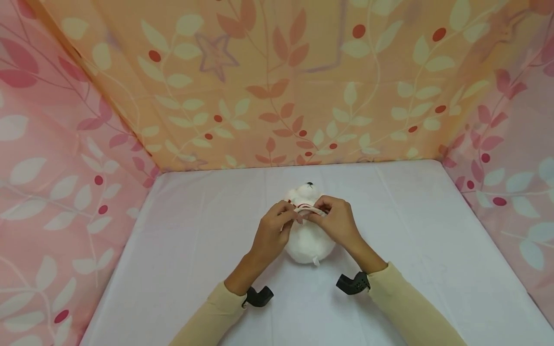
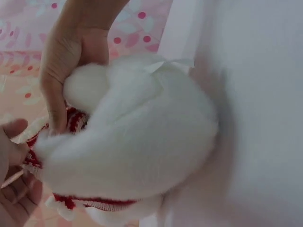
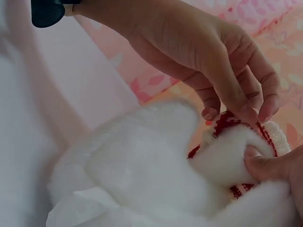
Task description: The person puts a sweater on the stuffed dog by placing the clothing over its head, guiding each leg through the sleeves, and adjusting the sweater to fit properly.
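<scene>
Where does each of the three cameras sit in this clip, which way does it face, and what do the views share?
Head: worn on the head, looking forward and down at the white table with a plush toy; both forearms, left hand and right hand show.
Left wrist: low beside the toy's body; the right hand reaches in from above.
Right wrist: low at the toy; the left hand pinches the red-and-white scarf.
Shared: all three show the toy and scarf; each wrist view shows the opposite hand's grip.

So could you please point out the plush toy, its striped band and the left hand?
plush toy [image 1: 308, 242], head view, white body.
striped band [image 1: 308, 208], head view, middle.
left hand [image 1: 271, 233], head view, back of hand.
</scene>
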`<state>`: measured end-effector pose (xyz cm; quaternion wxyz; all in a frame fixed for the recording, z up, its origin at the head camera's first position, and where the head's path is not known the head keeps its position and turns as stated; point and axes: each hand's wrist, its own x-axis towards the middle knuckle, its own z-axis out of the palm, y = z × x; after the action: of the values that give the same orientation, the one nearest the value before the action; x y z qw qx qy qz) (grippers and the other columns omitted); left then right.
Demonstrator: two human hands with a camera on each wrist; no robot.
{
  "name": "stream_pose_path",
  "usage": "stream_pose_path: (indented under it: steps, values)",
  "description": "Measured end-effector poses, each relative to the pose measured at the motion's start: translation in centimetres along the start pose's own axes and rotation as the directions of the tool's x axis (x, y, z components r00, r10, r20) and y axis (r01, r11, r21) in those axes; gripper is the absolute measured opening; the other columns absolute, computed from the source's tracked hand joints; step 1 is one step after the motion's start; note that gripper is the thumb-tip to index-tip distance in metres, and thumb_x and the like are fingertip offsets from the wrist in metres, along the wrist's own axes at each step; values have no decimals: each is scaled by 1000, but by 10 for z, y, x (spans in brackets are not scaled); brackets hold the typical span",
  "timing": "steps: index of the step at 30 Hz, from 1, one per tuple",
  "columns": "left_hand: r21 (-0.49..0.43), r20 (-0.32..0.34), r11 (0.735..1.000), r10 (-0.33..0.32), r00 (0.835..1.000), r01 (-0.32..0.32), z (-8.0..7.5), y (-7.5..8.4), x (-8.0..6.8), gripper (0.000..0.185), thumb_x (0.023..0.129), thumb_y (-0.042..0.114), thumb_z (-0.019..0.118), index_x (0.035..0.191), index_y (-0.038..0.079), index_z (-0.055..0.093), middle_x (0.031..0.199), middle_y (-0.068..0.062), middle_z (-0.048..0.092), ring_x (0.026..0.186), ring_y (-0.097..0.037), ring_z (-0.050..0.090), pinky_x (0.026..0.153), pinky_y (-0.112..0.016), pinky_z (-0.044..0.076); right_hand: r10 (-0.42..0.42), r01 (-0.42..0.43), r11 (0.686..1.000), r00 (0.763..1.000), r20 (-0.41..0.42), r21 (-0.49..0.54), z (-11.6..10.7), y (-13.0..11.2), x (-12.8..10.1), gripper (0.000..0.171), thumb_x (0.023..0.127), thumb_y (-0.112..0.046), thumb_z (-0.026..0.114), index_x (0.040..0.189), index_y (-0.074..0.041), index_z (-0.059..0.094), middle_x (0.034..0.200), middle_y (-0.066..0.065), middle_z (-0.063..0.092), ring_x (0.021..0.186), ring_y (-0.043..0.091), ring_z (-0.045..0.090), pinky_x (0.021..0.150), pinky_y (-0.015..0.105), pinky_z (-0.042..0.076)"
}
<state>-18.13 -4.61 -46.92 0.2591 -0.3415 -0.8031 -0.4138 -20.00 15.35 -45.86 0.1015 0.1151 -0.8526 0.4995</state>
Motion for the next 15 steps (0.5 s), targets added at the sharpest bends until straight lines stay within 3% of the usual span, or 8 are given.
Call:
stream_pose_path:
  steps: [4,9,12,15]
  values:
    - [-3,41,993,-116,992,116,-2,-7,-1,25,88,-7,72,109,6,67,98,-1,60,84,-10,57,72,-21,51,33,-33,999,999,7,16,-1,1,3,25,72,-19,93,75,-12,70,73,-1,67,74,17,58,66,26,47]
    - [-19,45,973,-230,972,231,-6,-11,-1,31,86,-7,71,113,7,64,90,0,64,79,-9,58,71,-28,53,45,-45,999,999,9,-3,1,0,4,26,72,-22,94,74,-13,69,72,-2,65,73,16,56,63,26,45]
    - [-78,36,974,-210,977,212,-6,-8,-2,26,86,-10,68,104,8,70,90,-2,67,80,-11,59,70,-32,53,30,-30,1000,1000,5,-6,3,-2,4,26,73,-18,93,72,-12,67,70,-3,64,72,16,55,63,26,45]
    - [-102,21,987,-121,992,123,-4,-5,-2,23,87,-13,66,96,6,75,92,-2,67,83,-12,58,71,-28,52,12,-12,1000,1000,-5,-3,7,-4,5,24,74,-12,89,69,-13,65,67,-3,62,70,15,54,62,27,44]
